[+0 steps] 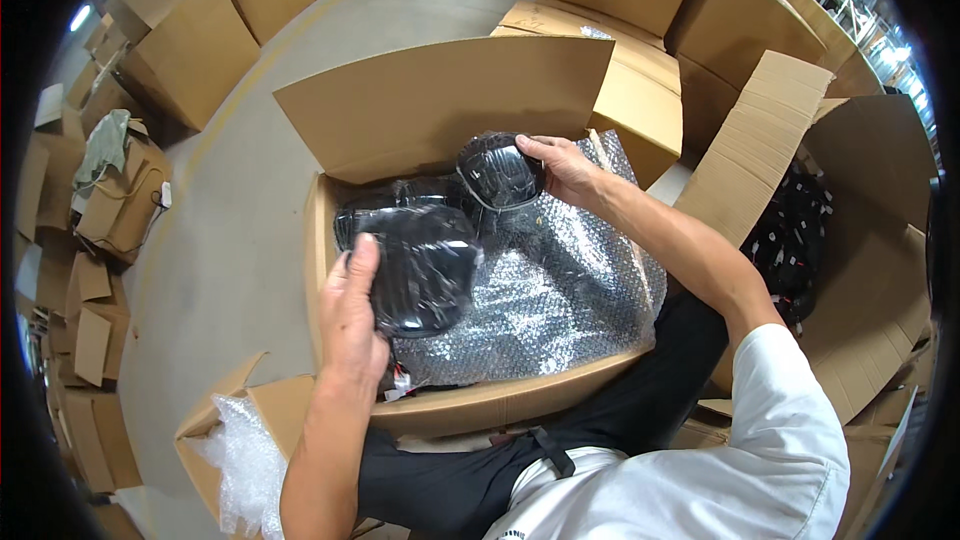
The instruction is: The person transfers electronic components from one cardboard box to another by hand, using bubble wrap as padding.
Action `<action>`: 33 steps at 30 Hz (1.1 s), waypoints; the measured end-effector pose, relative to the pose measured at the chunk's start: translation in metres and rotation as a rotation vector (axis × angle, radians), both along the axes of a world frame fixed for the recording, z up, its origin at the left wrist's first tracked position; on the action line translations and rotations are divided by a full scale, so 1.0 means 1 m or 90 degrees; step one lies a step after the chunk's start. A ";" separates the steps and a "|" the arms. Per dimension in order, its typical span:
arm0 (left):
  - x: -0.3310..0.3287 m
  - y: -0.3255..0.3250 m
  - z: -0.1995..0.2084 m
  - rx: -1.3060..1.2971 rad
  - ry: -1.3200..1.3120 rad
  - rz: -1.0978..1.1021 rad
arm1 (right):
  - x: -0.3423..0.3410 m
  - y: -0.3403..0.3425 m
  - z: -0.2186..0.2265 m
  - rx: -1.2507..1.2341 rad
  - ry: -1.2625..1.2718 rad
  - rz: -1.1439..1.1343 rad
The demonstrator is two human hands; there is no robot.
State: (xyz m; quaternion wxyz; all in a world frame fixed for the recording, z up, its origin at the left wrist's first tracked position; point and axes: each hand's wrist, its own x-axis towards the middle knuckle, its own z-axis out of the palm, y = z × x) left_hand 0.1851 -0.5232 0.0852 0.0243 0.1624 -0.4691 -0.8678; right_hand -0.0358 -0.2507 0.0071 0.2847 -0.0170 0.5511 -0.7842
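head view: the left hand [350, 325] grips a black rounded-square part in clear plastic film [425, 275] by its left edge, thumb on top; the right hand [572, 172] pinches a second black rounded part in glossy film [498, 172] at its right side. both parts are over an open brown cardboard box [520, 408], close together, the box holding a sheet of clear bubble wrap [545, 310]. slick film and one-sided holds could let either part slip or pivot. being so near, they might knock together. how firm each grip is, i cannot tell; the fingers underneath are hidden.
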 end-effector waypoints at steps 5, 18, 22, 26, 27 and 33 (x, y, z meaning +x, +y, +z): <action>-0.008 -0.004 -0.002 -0.022 0.002 0.071 | -0.005 0.013 -0.081 0.421 0.138 -0.029; -0.010 0.030 -0.032 0.090 0.084 -0.029 | 0.068 -0.023 0.001 0.076 0.075 0.136; 0.001 0.051 -0.033 0.036 0.059 -0.128 | 0.116 -0.032 0.041 -0.035 0.005 0.185; 0.013 0.050 -0.035 -0.115 -0.044 -0.147 | 0.051 0.007 0.032 0.128 0.175 -0.005; 0.014 0.049 -0.038 -0.130 -0.040 -0.160 | 0.030 0.024 0.023 0.127 0.187 -0.077; 0.015 0.046 -0.042 -0.199 -0.057 -0.205 | 0.001 0.066 -0.039 0.726 0.425 -0.056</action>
